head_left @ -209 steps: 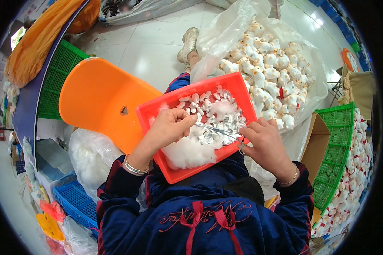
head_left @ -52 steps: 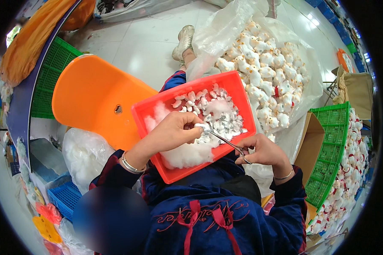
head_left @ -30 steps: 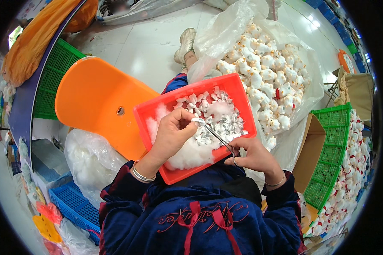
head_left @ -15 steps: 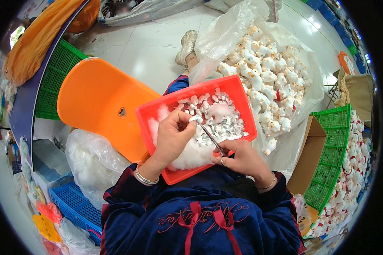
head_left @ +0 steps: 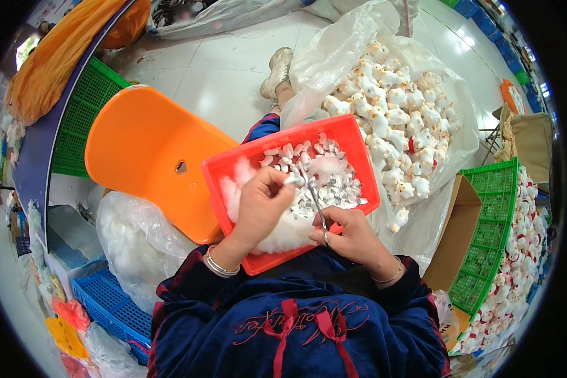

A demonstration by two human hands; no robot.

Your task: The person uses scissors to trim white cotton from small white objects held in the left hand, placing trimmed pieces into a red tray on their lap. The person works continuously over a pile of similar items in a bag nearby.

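Note:
Over a red plastic tray (head_left: 366,165) on my lap, my left hand (head_left: 263,200) pinches a small white plush piece (head_left: 294,181) between thumb and fingers. My right hand (head_left: 353,233) grips slim metal forceps (head_left: 315,200) by their ring handles. The tips point up and away, close beside the plush piece; whether they touch it I cannot tell. Inside the tray, small white and grey plush pieces (head_left: 343,187) lie heaped toward the far right side. Fluffy white stuffing (head_left: 286,234) fills the near part, partly under my hands, with more along the left wall.
An orange stool (head_left: 148,151) stands at the left, beside a clear bag of stuffing (head_left: 132,246) and a blue crate (head_left: 113,309). White plush toys (head_left: 400,120) lie on plastic sheeting at the far right. A cardboard box (head_left: 453,227) and green crate (head_left: 494,220) flank my right side.
The forceps have swung more upright, and their tips now reach past the plush piece. My left hand has shifted slightly to the right and down, still pinching the piece.

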